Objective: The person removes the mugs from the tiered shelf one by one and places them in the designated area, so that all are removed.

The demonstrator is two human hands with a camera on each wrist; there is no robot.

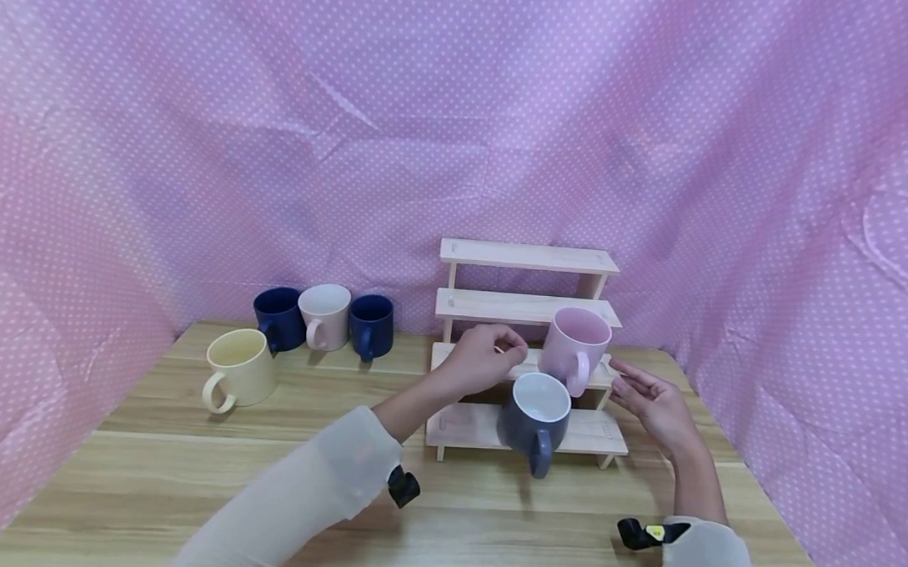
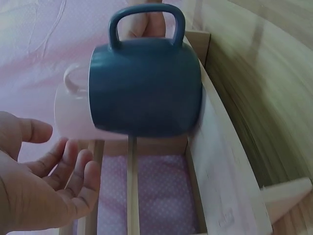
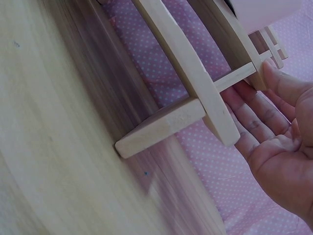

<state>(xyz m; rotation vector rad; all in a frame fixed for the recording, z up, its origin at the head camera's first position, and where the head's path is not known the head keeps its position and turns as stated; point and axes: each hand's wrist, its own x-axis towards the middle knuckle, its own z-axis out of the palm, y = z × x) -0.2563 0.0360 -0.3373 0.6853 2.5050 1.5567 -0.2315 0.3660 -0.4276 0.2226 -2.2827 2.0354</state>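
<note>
A stepped wooden rack (image 1: 528, 306) stands on the table. A pink mug (image 1: 564, 354) sits at the right of its second step from the bottom, and a dark grey-blue mug (image 1: 527, 428) on the lowest step, with both handles toward the front. My left hand (image 1: 485, 360), fingers loosely bent, hovers left of the pink mug; in the left wrist view its palm (image 2: 44, 186) holds nothing and is apart from both mugs. My right hand (image 1: 656, 407) is at the rack's right end. There its thumb (image 3: 279, 81) rests against a step's end, with the fingers behind the board, tips hidden.
At the left of the table stand a yellow mug (image 1: 246, 372), two navy mugs (image 1: 281, 327) and a pale pink mug (image 1: 331, 325) with a white inside. A pink dotted cloth (image 1: 399, 148) hangs behind and at both sides.
</note>
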